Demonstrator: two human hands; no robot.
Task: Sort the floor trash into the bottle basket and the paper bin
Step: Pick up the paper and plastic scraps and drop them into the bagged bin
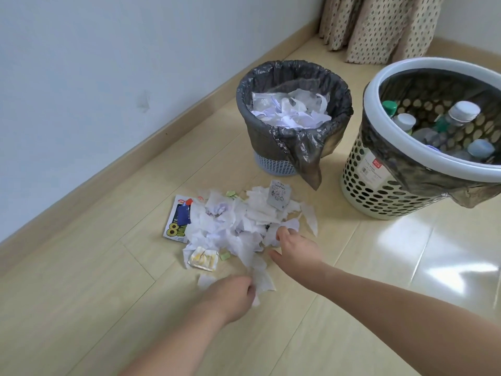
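Observation:
A pile of torn white paper scraps (pixel 238 226) lies on the wooden floor, mixed with a colourful printed packet (pixel 177 219), a grey sachet (pixel 279 196) and a yellowish wrapper (pixel 203 258). My left hand (pixel 230 297) is at the pile's near edge, fingers curled round a white scrap (pixel 261 280). My right hand (pixel 295 248) reaches into the pile's right side with spread fingers touching the scraps. Behind stands the paper bin (pixel 292 77) with a dark liner, holding crumpled paper. To its right is the perforated bottle basket (pixel 379 185), with several plastic bottles inside.
A white wall with a wooden skirting board (pixel 135 147) runs along the left. Dotted beige curtains (pixel 379 28) hang at the back right. Glossy floor (pixel 433 253) stretches to the right of the pile, in front of the basket.

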